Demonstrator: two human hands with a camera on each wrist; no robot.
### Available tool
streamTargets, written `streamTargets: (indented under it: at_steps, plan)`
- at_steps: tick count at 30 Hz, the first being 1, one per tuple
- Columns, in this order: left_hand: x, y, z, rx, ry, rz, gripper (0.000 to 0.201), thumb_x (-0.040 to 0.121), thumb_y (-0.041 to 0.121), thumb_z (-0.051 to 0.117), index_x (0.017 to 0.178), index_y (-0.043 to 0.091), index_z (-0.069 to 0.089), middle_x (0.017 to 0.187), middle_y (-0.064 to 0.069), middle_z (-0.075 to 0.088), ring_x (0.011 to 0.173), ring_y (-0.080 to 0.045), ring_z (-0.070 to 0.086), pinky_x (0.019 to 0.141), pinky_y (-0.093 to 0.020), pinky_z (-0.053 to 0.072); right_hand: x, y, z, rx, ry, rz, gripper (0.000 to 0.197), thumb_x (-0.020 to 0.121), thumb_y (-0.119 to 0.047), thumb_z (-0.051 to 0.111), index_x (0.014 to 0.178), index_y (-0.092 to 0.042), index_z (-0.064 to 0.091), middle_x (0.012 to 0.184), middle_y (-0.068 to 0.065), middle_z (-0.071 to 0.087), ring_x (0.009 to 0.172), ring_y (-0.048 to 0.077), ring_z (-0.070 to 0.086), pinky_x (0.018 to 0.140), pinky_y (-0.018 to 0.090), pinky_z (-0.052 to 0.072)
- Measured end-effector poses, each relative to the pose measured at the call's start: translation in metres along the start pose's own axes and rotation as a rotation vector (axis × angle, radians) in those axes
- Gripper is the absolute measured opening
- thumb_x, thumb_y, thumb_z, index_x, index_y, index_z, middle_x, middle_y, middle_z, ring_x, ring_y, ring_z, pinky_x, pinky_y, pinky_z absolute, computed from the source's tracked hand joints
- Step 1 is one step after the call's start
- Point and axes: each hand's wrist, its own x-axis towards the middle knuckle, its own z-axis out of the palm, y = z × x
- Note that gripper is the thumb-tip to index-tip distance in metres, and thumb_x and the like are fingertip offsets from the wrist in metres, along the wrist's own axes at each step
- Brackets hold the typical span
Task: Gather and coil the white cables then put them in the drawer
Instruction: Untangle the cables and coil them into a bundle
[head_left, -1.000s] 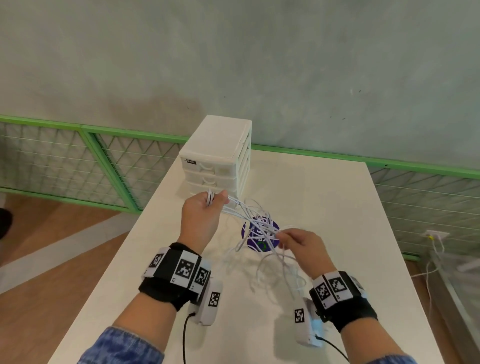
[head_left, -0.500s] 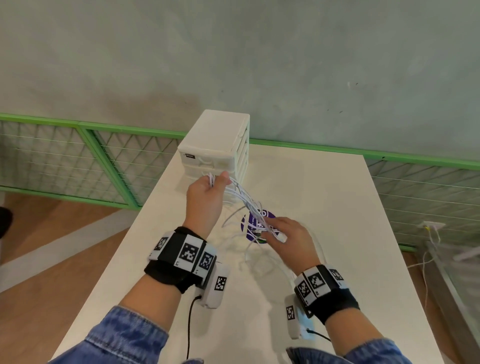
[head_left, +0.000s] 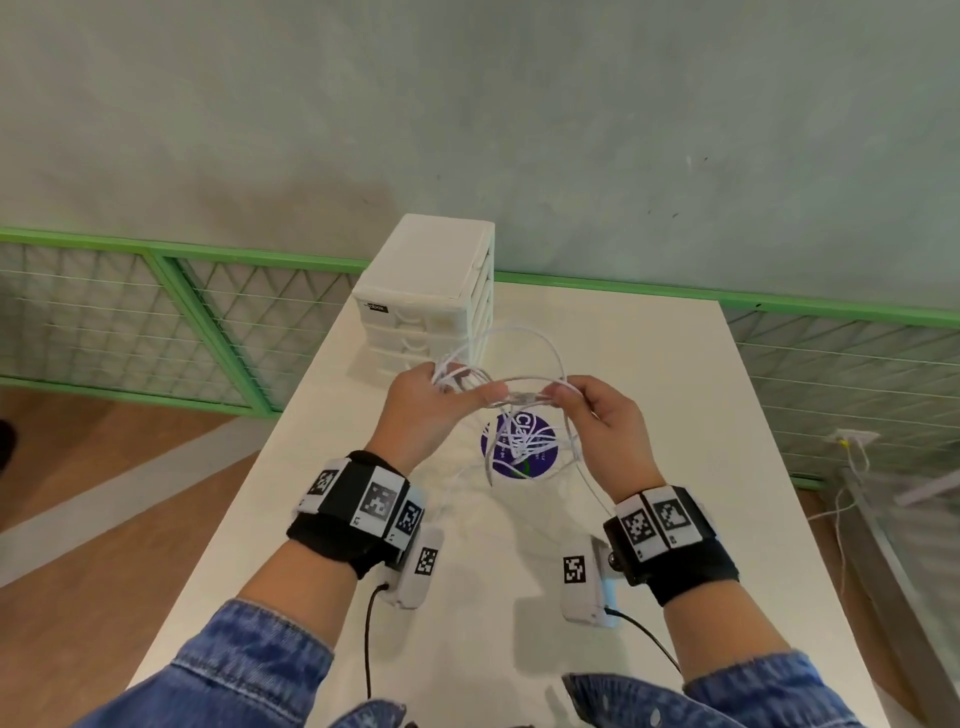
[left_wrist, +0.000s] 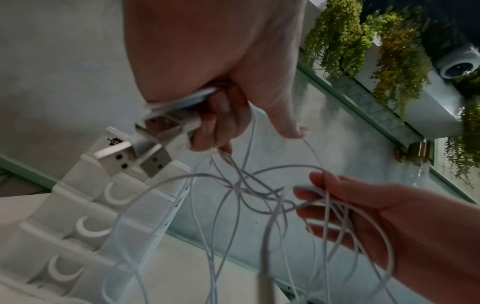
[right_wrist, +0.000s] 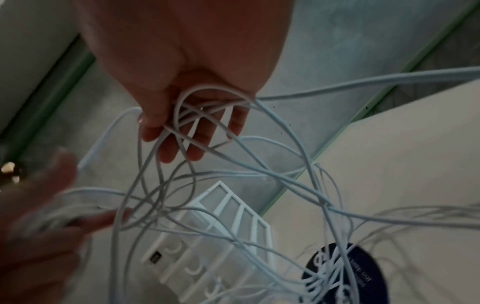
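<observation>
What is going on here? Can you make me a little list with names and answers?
place: white table
left hand: holds the white cables by their metal plugs
right hand: holds loops of the cables
cables: tangled, partly hanging down to the table
drawer unit: behind the hands, all drawers closed
round purple sticker: on the table, under the cables

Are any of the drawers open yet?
No: in the head view every front of the drawer unit sits flush, while both hands hold the white cables.
</observation>
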Motion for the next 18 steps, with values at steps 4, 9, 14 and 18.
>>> streamTargets:
  at_steps: [4,9,14,18]
  plan:
    - [0.005,-0.002,0.001,0.185,-0.133,0.026,0.044,0.063,0.036,0.086,0.097,0.013,0.068,0.087,0.007,0.067,0.076,-0.004,0.061,0.064,-0.013,0.044,0.001,-0.014,0.002,0.168,-0.038,-0.009,0.017,0.094,-0.009,0.049,0.086,-0.006,0.064,0.082,0.005,0.068,0.072,0.000,0.062,0.067,0.006,0.044]
    - [0.006,-0.010,0.000,0.365,-0.189,0.069,0.026,0.071,0.039,0.080,0.072,0.015,0.069,0.073,0.002,0.068,0.072,-0.015,0.064,0.062,-0.024,0.044,0.004,-0.004,0.004,0.162,-0.007,-0.005,0.020,0.095,-0.017,0.049,0.081,-0.018,0.064,0.088,0.014,0.071,0.086,0.025,0.067,0.083,0.030,0.052]
    - [0.005,-0.008,0.002,0.278,-0.218,0.074,0.025,0.077,0.034,0.076,0.067,0.012,0.068,0.064,0.006,0.064,0.058,-0.001,0.057,0.053,-0.012,0.039,0.006,-0.002,0.002,0.198,0.113,0.010,0.021,0.097,-0.020,0.045,0.085,-0.020,0.062,0.087,0.011,0.071,0.080,0.018,0.067,0.074,0.018,0.050]
    - [0.005,-0.007,0.004,0.277,-0.278,0.063,0.035,0.077,0.037,0.076,0.056,0.014,0.059,0.056,0.005,0.056,0.049,-0.003,0.047,0.047,-0.011,0.032,0.007,-0.002,0.001,0.240,0.105,0.055,0.021,0.099,-0.020,0.040,0.089,-0.016,0.058,0.079,0.012,0.070,0.069,0.015,0.067,0.066,0.016,0.051]
